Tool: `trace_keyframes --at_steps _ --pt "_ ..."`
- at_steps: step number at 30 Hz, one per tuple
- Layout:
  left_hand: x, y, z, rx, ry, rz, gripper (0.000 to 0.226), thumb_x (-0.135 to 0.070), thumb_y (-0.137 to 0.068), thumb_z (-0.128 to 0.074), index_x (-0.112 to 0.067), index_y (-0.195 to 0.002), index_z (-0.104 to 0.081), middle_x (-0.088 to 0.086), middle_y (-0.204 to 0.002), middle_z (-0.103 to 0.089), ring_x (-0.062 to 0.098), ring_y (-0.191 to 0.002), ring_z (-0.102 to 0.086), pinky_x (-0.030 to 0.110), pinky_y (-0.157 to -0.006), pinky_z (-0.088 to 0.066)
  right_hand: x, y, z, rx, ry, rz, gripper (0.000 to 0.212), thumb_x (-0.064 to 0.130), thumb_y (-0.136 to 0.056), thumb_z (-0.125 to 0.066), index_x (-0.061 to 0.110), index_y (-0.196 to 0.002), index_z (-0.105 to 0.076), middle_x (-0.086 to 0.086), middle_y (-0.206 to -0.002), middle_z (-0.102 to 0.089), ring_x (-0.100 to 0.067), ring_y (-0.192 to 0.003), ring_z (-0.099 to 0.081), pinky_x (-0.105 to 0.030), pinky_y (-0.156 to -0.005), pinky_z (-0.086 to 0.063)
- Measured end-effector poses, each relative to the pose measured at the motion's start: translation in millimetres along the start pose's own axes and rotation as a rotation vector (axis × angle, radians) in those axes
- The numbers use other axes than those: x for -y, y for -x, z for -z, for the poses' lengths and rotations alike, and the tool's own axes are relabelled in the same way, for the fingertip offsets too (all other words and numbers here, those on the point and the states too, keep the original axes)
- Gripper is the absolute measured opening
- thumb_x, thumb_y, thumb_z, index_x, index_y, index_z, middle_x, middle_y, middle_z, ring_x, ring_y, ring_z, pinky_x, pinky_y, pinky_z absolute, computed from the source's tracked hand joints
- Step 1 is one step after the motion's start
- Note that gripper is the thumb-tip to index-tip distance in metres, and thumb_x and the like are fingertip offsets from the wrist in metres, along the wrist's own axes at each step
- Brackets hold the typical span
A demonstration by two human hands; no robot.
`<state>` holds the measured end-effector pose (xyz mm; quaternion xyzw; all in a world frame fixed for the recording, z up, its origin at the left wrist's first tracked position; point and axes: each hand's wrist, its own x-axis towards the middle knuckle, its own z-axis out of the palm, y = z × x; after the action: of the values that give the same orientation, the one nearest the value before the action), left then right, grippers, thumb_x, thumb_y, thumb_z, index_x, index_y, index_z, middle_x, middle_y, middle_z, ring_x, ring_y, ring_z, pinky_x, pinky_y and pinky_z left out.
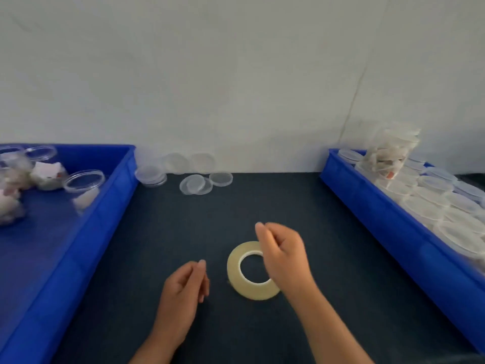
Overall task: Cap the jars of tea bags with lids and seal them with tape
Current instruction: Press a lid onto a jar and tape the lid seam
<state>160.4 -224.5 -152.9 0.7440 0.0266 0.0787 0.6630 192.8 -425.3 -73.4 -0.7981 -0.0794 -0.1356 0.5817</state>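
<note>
You have nothing to read here: no lettering, label, brand or number shows on the tape roll (253,270), the lids (195,185), the jars (84,183) or the blue bins (372,203). Red marks on the tea bags (391,175) are too blurred to make out.

The tape roll (233,269) lies mid-table (301,206). From it, loose lids (195,183) lie at eleven o'clock by the wall (236,88), the left bin (115,206) at nine (open jars (84,181) in it), the right bin (367,206) at three — capped jars (433,203) packed inside, a tilted jar (388,153) on top.
</note>
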Motion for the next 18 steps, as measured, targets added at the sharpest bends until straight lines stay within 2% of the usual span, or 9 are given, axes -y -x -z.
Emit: trace_keyframes --at_steps 2,4,6,8,11,14,16,18 --pt "-6.4 4.8 -0.1 -0.046 0.048 0.012 0.05 -0.053 -0.098 -0.056 -0.023 -0.058 -0.048 -0.001 -0.057 -0.049 0.011 -0.055 -0.046 0.02 -0.055 -0.04 -17.5 31.7 -45.3 0.078 -0.013 -0.066 0.053 0.027 -0.108 -0.056 0.02 -0.061 -0.031 0.01 -0.055 -0.032 -0.007 -0.054 -0.031 -0.028 -0.053 -0.028" --pt "-13.3 7.7 0.9 -0.086 0.097 0.038 0.049 -0.039 -0.103 -0.058 -0.024 -0.058 -0.047 -0.001 -0.056 -0.045 0.014 -0.056 -0.042 0.021 -0.055 -0.038 -33.5 55.4 -73.3 0.129 0.032 -0.045 0.053 0.026 -0.108 -0.055 0.022 -0.059 -0.037 0.01 -0.053 -0.037 -0.008 -0.053 -0.035 -0.03 -0.054 -0.031" --pt "-23.0 13.9 9.2 -0.112 0.086 0.052 0.053 -0.028 -0.109 -0.059 -0.023 -0.058 -0.045 -0.002 -0.057 -0.044 0.014 -0.057 -0.041 0.025 -0.059 -0.038 -41.3 68.1 -84.8 0.205 0.166 0.089 0.05 0.027 -0.109 -0.054 0.022 -0.06 -0.044 0.01 -0.053 -0.043 -0.009 -0.051 -0.041 -0.03 -0.053 -0.033" --pt "-42.0 23.9 27.6 -0.093 0.016 0.014 0.051 -0.033 -0.108 -0.059 -0.023 -0.059 -0.047 -0.004 -0.057 -0.047 0.01 -0.057 -0.044 0.025 -0.06 -0.039 -44.7 71.3 -88.1 0.252 0.276 0.239 0.049 0.026 -0.109 -0.057 0.02 -0.061 -0.046 0.01 -0.054 -0.043 -0.011 -0.05 -0.044 -0.034 -0.051 -0.036" --pt "-87.7 38.7 66.8 0.003 -0.159 -0.142 0.045 -0.055 -0.1 -0.059 -0.026 -0.066 -0.057 -0.003 -0.065 -0.061 0.007 -0.061 -0.055 0.02 -0.061 -0.044 -45.9 71.4 -89.7 0.289 0.313 0.33 0.049 0.024 -0.103 -0.064 0.017 -0.059 -0.042 0.006 -0.053 -0.042 -0.011 -0.048 -0.044 -0.04 -0.049 -0.04" --pt "-132.2 27.7 114.1 -0.002 -0.383 -0.23 0.041 -0.069 -0.096 -0.057 -0.03 -0.085 -0.067 -0.005 -0.074 -0.069 0.01 -0.067 -0.066 0.03 -0.063 -0.055 -45.2 71.3 -91.7 0.281 0.287 0.355 0.051 0.022 -0.096 -0.068 0.02 -0.059 -0.033 0.008 -0.052 -0.033 -0.011 -0.046 -0.038 -0.042 -0.049 -0.039" --pt "-152.8 -2.4 148.1 -0.102 -0.579 -0.215 0.032 -0.066 -0.094 -0.055 -0.038 -0.091 -0.068 -0.016 -0.079 -0.071 0.004 -0.069 -0.067 0.035 -0.064 -0.055 -44.0 70.9 -93.4 0.288 0.275 0.354 0.051 0.022 -0.094 -0.068 0.023 -0.059 -0.031 0.012 -0.052 -0.03 -0.006 -0.047 -0.034 -0.037 -0.049 -0.036" --pt "-161.3 -47.4 181.5 -0.189 -0.784 -0.182 0.02 -0.051 -0.099 -0.054 -0.039 -0.095 -0.07 -0.024 -0.091 -0.073 -0.002 -0.081 -0.068 0.033 -0.074 -0.052 -42.5 71.2 -94.9 0.303 0.279 0.349 0.051 0.023 -0.093 -0.069 0.022 -0.058 -0.031 0.012 -0.052 -0.029 -0.004 -0.047 -0.032 -0.028 -0.049 -0.033"
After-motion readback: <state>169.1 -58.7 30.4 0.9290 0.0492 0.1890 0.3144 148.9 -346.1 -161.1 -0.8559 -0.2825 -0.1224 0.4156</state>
